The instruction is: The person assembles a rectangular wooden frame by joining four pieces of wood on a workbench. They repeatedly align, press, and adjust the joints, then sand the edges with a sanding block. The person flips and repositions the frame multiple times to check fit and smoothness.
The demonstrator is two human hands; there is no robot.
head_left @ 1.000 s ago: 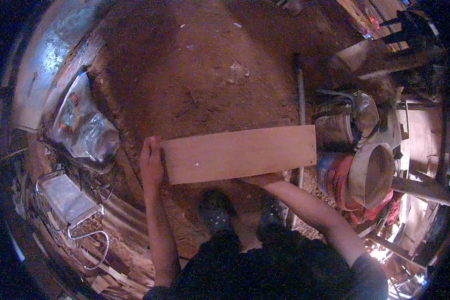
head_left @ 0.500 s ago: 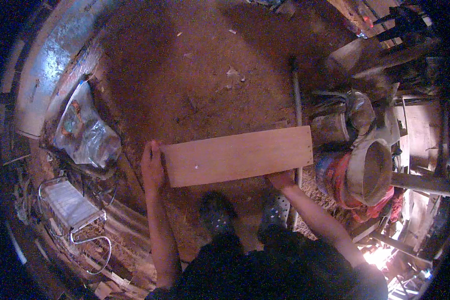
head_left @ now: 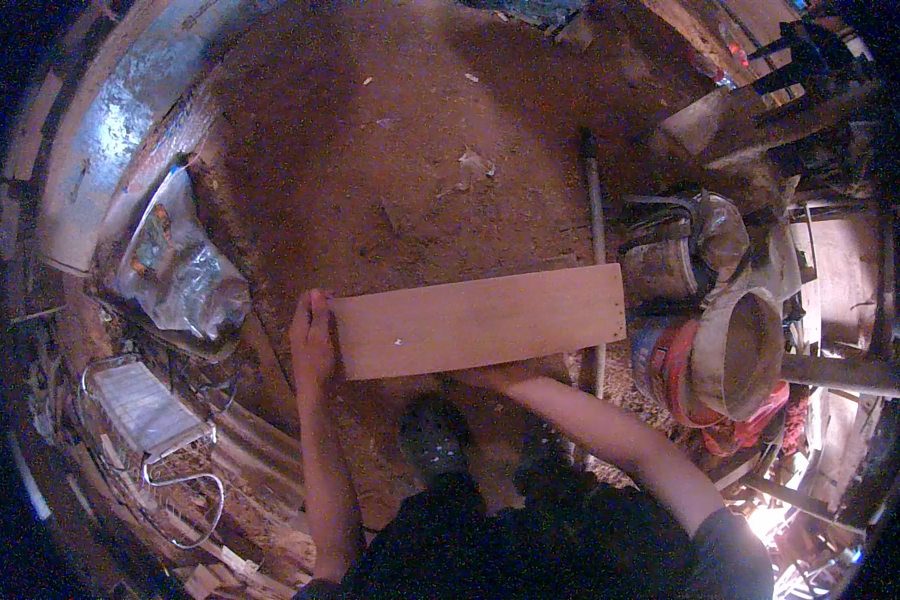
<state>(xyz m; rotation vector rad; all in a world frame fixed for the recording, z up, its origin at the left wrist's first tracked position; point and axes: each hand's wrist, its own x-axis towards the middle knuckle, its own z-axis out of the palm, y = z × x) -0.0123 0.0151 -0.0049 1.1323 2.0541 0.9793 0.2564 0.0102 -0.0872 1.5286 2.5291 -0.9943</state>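
Observation:
A long, pale wooden board (head_left: 480, 318) with small dark holes along its right end is held in front of me, above the dirt floor. My left hand (head_left: 314, 340) grips its left end, with fingers wrapped around the edge. Under the middle of the near edge is my right hand (head_left: 492, 376), palm side against the wood. Most of the right fingers are hidden beneath the board. Its underside cannot be seen.
Buckets and a round tub (head_left: 738, 355) stand at the right, beside a long pole (head_left: 595, 200). On the left lie a clear plastic bag (head_left: 185, 275) and a metal-framed rack (head_left: 150, 400). Wood scraps (head_left: 235, 565) litter the lower left. My shoes (head_left: 435, 440) are below the board.
My right hand has slid leftward along the near edge, from near the right end to the middle. The board has shifted slightly nearer. My left hand keeps its hold.

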